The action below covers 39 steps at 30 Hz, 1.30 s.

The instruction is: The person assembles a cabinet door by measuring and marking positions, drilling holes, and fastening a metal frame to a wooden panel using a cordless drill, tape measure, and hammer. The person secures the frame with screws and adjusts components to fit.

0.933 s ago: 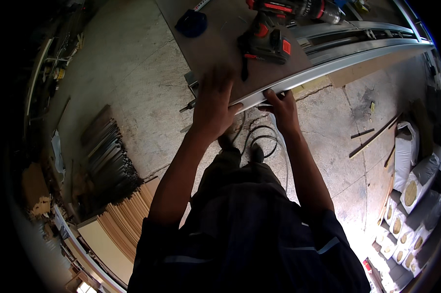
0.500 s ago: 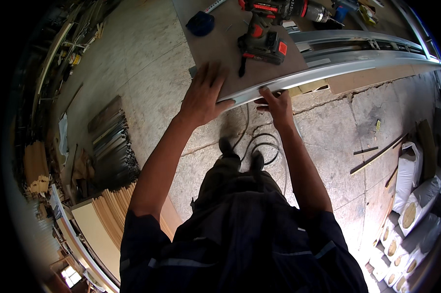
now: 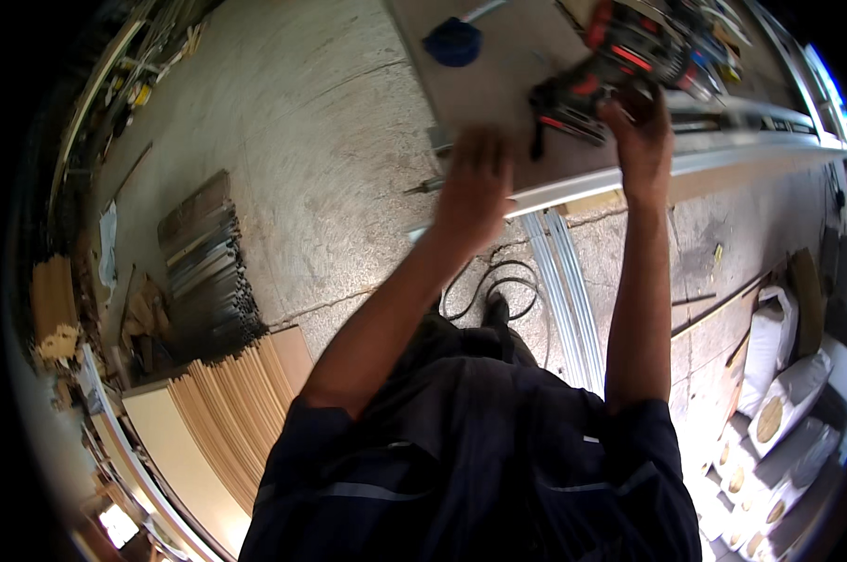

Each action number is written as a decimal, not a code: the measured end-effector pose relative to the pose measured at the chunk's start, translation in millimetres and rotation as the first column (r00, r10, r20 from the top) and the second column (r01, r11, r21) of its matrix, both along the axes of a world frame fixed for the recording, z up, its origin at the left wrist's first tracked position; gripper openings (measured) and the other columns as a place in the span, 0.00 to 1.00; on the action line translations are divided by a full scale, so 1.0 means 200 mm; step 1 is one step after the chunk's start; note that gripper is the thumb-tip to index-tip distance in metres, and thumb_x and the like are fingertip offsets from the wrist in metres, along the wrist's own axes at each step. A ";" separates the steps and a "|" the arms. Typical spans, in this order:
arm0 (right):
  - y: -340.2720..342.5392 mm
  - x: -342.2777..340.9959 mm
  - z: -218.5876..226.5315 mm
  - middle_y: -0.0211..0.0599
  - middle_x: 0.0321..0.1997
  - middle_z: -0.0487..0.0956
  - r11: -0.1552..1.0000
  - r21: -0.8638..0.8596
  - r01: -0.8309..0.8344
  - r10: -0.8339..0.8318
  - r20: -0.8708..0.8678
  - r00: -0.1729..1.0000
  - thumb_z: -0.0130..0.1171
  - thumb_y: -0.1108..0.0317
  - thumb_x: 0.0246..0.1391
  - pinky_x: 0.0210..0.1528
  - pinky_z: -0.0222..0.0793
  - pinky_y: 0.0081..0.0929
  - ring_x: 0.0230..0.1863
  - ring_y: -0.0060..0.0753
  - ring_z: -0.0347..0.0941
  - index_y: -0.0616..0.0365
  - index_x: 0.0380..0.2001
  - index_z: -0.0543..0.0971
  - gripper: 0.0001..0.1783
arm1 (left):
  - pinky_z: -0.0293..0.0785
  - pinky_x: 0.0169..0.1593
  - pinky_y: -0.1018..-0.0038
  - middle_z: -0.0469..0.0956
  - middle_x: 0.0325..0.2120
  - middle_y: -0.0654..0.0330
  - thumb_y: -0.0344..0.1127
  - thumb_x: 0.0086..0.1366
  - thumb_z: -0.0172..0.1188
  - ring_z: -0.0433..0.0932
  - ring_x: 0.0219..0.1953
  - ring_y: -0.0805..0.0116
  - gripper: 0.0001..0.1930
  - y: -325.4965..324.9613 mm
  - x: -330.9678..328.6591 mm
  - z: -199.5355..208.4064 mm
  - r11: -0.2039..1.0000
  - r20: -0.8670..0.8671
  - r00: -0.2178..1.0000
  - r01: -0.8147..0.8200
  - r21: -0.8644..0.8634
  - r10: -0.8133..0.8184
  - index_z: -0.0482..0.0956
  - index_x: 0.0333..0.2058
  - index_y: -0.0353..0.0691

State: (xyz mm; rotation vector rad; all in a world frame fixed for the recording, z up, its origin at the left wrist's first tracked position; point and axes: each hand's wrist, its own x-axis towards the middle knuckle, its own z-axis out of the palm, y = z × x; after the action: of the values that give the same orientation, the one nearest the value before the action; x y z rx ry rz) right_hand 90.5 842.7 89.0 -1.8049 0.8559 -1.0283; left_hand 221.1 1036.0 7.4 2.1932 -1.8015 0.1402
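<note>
My right hand (image 3: 644, 145) is curled against the handle side of a black and red cordless drill (image 3: 620, 56), thumb and fingers bent around it; motion blurs the grip. The drill lies tilted over a brown board (image 3: 527, 94), its battery toward my left hand. My left hand (image 3: 480, 183) rests with fingers stretched over the board's near corner, where a pale metal profile (image 3: 583, 187) runs along the edge. Its fingers are blurred. Beyond it on the board sits a blue tape measure (image 3: 453, 42) with its blade partly out.
More metal profiles (image 3: 569, 290) stand below the edge, beside a coiled dark cable (image 3: 512, 281) on the concrete floor. Stacked metal lengths (image 3: 208, 272) and wooden panels (image 3: 227, 412) lie at left. White wrapped bundles (image 3: 780, 403) line the right side.
My right hand has left the metal profile and come up to the drill, which has turned clockwise. My left hand stays at the board's corner. The whole view has shifted.
</note>
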 end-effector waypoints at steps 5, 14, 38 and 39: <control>0.01 0.20 -0.02 0.39 0.43 0.85 0.987 -0.035 0.158 -0.156 0.041 0.987 0.71 0.64 0.54 0.51 0.73 0.26 0.44 0.26 0.79 0.64 0.50 0.79 0.23 | 0.47 0.75 0.42 0.65 0.64 0.30 0.32 0.56 0.67 0.62 0.68 0.31 0.36 -0.04 -0.05 -0.05 0.986 -0.056 0.996 -0.075 -0.149 0.067 0.66 0.62 0.23; -0.08 -0.04 0.02 0.49 0.57 0.79 0.948 0.259 -0.187 0.044 0.475 0.879 0.59 0.70 0.64 0.69 0.64 0.41 0.61 0.45 0.74 0.67 0.64 0.70 0.27 | 0.50 0.73 0.40 0.66 0.63 0.29 0.39 0.64 0.58 0.61 0.67 0.26 0.33 0.02 -0.01 0.08 1.000 0.024 1.000 0.010 -0.021 -0.009 0.68 0.63 0.21; 1.54 -1.13 -0.66 0.29 0.35 0.78 0.609 0.725 0.322 -0.403 -0.066 0.913 0.63 0.78 0.49 0.36 0.72 0.24 0.35 0.20 0.74 0.60 0.47 0.79 0.19 | 0.52 0.73 0.48 0.55 0.71 0.37 0.49 0.64 0.69 0.51 0.73 0.39 0.42 -0.04 0.17 0.05 0.926 -0.068 0.930 0.365 0.099 -0.360 0.59 0.65 0.27; 1.54 -1.14 -0.71 0.29 0.35 0.79 0.620 0.728 0.293 -0.370 -0.058 0.927 0.63 0.78 0.48 0.37 0.72 0.25 0.35 0.21 0.75 0.61 0.47 0.79 0.19 | 0.52 0.73 0.48 0.55 0.71 0.38 0.48 0.64 0.69 0.51 0.73 0.40 0.42 -0.04 0.16 0.06 0.929 -0.071 0.935 0.355 0.107 -0.349 0.59 0.65 0.27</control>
State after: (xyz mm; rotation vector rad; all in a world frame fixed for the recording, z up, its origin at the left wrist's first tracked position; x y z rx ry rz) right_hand -138.0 1151.1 -53.8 -0.9134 1.3456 -0.8062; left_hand 253.9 1027.3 19.1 1.8838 -2.1873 -0.1033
